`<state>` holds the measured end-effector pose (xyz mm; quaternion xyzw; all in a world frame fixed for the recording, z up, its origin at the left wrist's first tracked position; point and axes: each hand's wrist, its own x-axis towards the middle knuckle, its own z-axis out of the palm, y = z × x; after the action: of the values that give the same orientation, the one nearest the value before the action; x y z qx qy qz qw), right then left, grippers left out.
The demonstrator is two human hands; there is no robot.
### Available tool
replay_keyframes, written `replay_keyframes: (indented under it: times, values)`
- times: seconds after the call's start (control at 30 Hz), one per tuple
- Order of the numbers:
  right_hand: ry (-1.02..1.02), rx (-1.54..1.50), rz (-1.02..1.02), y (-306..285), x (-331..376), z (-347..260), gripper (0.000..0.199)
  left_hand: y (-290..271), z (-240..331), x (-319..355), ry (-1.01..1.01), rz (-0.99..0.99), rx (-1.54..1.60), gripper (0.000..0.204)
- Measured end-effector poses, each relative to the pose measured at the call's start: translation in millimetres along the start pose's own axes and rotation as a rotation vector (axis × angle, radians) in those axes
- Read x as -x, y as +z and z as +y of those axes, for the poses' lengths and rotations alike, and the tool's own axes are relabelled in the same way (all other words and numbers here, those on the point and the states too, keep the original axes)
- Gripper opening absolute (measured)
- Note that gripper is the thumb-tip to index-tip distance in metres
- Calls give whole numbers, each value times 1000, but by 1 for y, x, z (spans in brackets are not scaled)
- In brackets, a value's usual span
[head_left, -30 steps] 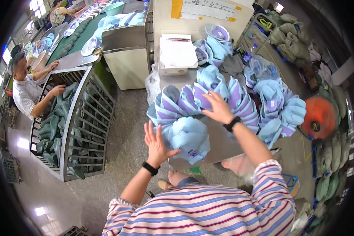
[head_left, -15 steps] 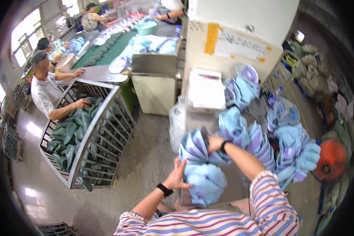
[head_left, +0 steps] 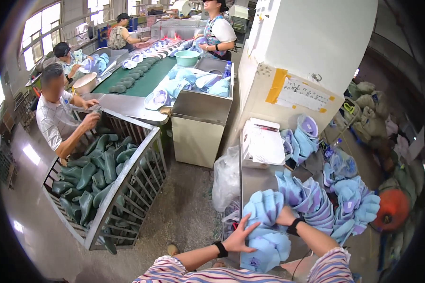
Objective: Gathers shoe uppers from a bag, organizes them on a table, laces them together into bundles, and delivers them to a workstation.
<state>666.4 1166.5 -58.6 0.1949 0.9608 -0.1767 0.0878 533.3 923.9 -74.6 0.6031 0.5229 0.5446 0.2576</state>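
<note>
The front stack (head_left: 270, 250) of blue fabric pieces lies at the near end of the metal counter (head_left: 259, 175). The left hand (head_left: 241, 237) is spread wide at its left side, thumb and fingers apart, clasping nothing. Just beyond sits the second stack (head_left: 263, 206); the right hand (head_left: 284, 217) is at its right side, fingertips hidden, so whether it grips cannot be told. More blue-and-lilac bundles (head_left: 311, 202) lie to the right. Farther along are papers (head_left: 267, 145). Left of the counter, a barred cart (head_left: 126, 175) holds green lasts (head_left: 86, 175); beyond runs a green belt (head_left: 148, 79).
</note>
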Motion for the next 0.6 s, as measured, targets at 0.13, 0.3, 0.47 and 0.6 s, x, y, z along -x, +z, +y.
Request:
replay_keyframes:
  times: [0.13,0.3,0.47,0.6]
  values:
    - [-59,-268,248,-23,11,-40,52,-43,7,-25,142,-98,-185,98]
    - [406,41,163,46,-30,8,91,-65,-56,-27,142,-138,-25,101]
    - [576,256,-250,66,-29,74,100,-72,-49,-30,141,-252,-65,103]
    - [583,455,-595,4,-67,-44,85,-83,-72,-14,113,-221,1,105]
